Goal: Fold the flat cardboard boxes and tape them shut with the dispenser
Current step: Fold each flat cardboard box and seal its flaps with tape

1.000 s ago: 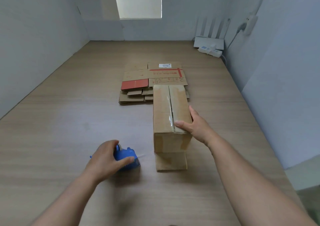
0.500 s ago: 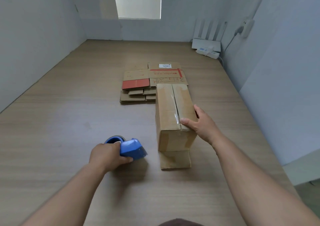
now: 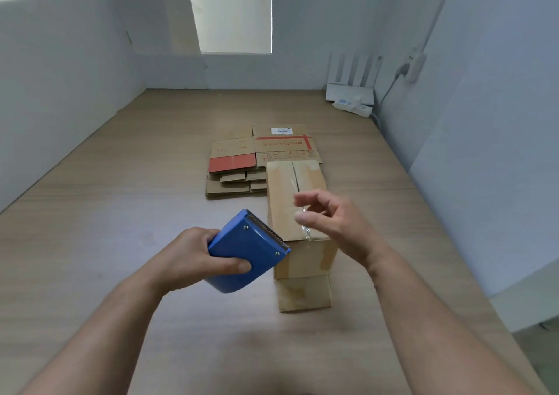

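Note:
A folded brown cardboard box (image 3: 284, 201) stands on the wooden table, its top flaps shut with clear tape along part of the seam. One loose flap (image 3: 304, 293) lies flat on the table at its near end. My left hand (image 3: 193, 258) grips the blue tape dispenser (image 3: 246, 251) in the air just left of the box, its toothed blade pointing at the box's near top corner. My right hand (image 3: 335, 228) hovers over the box's near end, fingers spread, holding nothing. A stack of flat cardboard boxes (image 3: 257, 164) lies behind the folded box.
White walls close in the table (image 3: 106, 228) on the left, back and right. A white router (image 3: 351, 92) and a power strip (image 3: 352, 107) sit in the far right corner, with a cable running up to a wall socket (image 3: 414, 64).
My left hand has lifted the dispenser off the table and brought it up towards the box. My right hand has let go of the box's side and risen above it, fingers spread.

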`<state>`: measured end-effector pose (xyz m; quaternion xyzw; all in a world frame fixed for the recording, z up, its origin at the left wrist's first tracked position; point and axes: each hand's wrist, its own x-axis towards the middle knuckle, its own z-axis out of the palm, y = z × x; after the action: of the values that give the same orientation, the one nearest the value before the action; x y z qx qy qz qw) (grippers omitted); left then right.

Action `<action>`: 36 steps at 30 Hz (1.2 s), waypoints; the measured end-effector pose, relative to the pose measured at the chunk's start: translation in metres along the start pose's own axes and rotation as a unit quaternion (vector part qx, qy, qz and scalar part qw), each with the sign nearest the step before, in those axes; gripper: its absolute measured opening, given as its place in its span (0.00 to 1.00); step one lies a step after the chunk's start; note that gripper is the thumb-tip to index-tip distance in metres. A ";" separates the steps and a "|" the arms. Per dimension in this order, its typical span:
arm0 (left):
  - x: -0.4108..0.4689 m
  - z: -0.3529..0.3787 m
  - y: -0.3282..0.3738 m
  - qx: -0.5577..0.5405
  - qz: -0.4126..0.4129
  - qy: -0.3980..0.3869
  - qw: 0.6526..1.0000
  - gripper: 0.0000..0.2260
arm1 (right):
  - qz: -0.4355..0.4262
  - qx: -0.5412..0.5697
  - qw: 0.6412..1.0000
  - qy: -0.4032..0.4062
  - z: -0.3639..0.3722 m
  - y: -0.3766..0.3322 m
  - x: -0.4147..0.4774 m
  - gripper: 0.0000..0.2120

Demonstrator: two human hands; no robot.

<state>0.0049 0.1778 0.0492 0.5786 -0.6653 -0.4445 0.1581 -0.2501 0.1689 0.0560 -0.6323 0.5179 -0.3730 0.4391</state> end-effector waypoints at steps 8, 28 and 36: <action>0.004 -0.005 0.012 0.019 -0.003 -0.038 0.999 0.14 | -0.009 0.009 1.000 0.003 0.014 -0.005 -0.004 0.05; 0.016 -0.053 0.015 0.077 -0.036 -0.126 0.988 0.46 | 0.124 0.068 0.948 0.285 -0.005 0.045 -0.028 0.09; 0.028 -0.066 0.010 0.147 -0.103 -0.128 0.975 0.42 | 0.163 0.068 0.930 0.323 -0.016 0.061 -0.029 0.08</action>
<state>0.0387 0.1244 0.0855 0.5995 -0.6749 -0.4259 -0.0615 -0.2902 0.1895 0.0035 -0.3528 0.7010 -0.5150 0.3447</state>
